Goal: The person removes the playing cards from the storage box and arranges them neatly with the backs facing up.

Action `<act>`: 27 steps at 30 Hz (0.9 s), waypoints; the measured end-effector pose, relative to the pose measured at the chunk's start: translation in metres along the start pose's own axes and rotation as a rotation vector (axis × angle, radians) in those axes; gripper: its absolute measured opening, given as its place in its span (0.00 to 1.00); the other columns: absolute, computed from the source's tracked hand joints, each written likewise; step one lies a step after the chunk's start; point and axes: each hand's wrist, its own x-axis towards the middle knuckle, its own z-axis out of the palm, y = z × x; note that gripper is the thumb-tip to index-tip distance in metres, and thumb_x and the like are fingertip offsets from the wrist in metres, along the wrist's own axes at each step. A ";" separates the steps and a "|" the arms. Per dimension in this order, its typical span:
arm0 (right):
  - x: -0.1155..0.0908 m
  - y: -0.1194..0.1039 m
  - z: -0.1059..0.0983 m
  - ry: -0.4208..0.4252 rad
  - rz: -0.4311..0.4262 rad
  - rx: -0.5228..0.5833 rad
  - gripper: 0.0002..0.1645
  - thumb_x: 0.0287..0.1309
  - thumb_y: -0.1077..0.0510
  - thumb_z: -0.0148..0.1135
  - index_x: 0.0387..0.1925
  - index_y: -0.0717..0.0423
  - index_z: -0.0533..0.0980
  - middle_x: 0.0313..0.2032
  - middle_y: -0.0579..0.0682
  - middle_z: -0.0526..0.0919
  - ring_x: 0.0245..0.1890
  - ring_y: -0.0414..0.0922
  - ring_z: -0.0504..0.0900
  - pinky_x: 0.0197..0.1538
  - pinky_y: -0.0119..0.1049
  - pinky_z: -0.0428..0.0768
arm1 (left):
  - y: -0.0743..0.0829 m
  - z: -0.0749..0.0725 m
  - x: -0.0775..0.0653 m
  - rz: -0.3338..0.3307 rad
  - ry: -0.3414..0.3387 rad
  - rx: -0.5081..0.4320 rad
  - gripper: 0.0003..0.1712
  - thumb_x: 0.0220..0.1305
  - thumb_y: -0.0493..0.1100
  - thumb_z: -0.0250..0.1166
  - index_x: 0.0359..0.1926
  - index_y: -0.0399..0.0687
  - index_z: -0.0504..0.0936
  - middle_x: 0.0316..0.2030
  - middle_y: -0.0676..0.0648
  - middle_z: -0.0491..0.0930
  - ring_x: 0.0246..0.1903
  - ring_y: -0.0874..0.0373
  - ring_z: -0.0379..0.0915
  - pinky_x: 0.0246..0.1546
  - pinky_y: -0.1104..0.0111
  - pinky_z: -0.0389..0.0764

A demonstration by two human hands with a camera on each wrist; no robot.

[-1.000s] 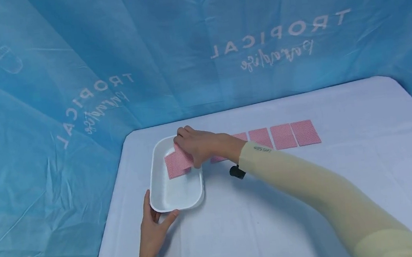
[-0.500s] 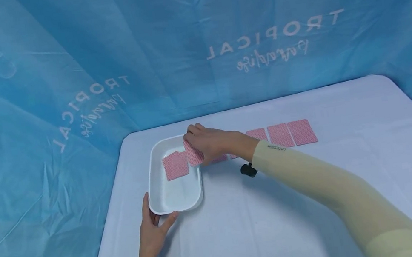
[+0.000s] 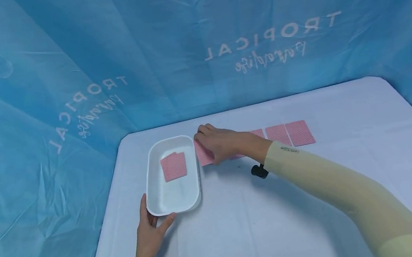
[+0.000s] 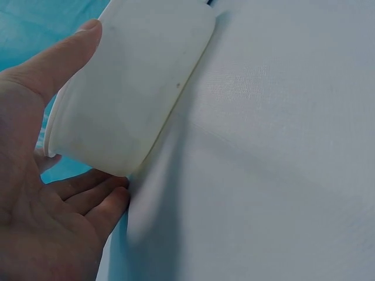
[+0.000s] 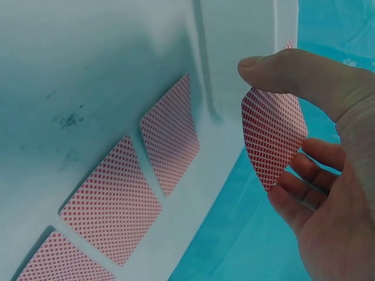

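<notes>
A white plastic tray (image 3: 172, 199) stands at the left of the table. Inside it, red-patterned playing cards (image 3: 174, 167) lie overlapping, backs up. My left hand (image 3: 149, 236) grips the tray's near left corner, thumb along the front wall and fingers at the side; the left wrist view shows the tray's outer wall (image 4: 129, 82) between them. Just beyond the right rim, my right hand (image 3: 220, 141) pinches another playing card (image 3: 204, 153) between thumb and fingertips. In the right wrist view this held card (image 5: 272, 137) bows slightly, clear of the row of cards.
To the right, a row of face-down cards (image 3: 300, 133) lies on the white tablecloth (image 3: 281, 239), partly hidden behind my right forearm. Blue printed curtains (image 3: 167, 64) hang behind the table and at its left. Black wrist mounts (image 3: 259, 171) show near both wrists.
My right hand has moved right, from over the tray to just past its right rim, carrying a card. The cards in the tray have come into fuller view. My left hand keeps its grip.
</notes>
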 end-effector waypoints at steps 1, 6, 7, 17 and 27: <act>-0.001 0.001 0.000 -0.003 0.004 0.001 0.53 0.39 0.49 0.78 0.65 0.55 0.61 0.54 0.45 0.63 0.55 0.42 0.59 0.54 0.29 0.74 | 0.001 0.000 0.000 -0.002 -0.004 -0.003 0.66 0.47 0.59 0.76 0.76 0.61 0.39 0.72 0.47 0.52 0.70 0.48 0.50 0.65 0.57 0.63; -0.007 0.009 0.002 -0.012 0.021 -0.010 0.53 0.39 0.48 0.78 0.65 0.55 0.60 0.54 0.46 0.62 0.55 0.43 0.59 0.54 0.30 0.74 | 0.003 0.000 -0.001 -0.009 -0.004 -0.007 0.66 0.47 0.59 0.75 0.76 0.61 0.39 0.72 0.47 0.51 0.70 0.48 0.49 0.64 0.57 0.63; -0.008 0.011 0.002 -0.014 0.022 -0.010 0.53 0.39 0.49 0.78 0.65 0.56 0.60 0.55 0.46 0.62 0.56 0.43 0.59 0.55 0.31 0.74 | 0.003 0.000 -0.001 -0.011 -0.002 -0.007 0.66 0.47 0.60 0.75 0.76 0.61 0.39 0.72 0.46 0.50 0.70 0.48 0.49 0.64 0.57 0.63; -0.022 0.020 0.001 -0.052 0.066 0.006 0.53 0.40 0.49 0.78 0.65 0.57 0.60 0.55 0.46 0.61 0.56 0.43 0.59 0.55 0.32 0.74 | -0.001 0.000 -0.001 -0.046 0.003 0.014 0.68 0.45 0.62 0.75 0.76 0.63 0.38 0.73 0.47 0.50 0.70 0.48 0.49 0.65 0.59 0.62; -0.037 0.034 0.000 -0.043 0.084 0.022 0.51 0.41 0.48 0.77 0.64 0.57 0.62 0.55 0.48 0.62 0.56 0.45 0.60 0.55 0.35 0.75 | -0.002 0.001 0.001 -0.052 0.016 0.019 0.68 0.45 0.63 0.76 0.76 0.65 0.38 0.72 0.48 0.51 0.70 0.50 0.49 0.65 0.60 0.63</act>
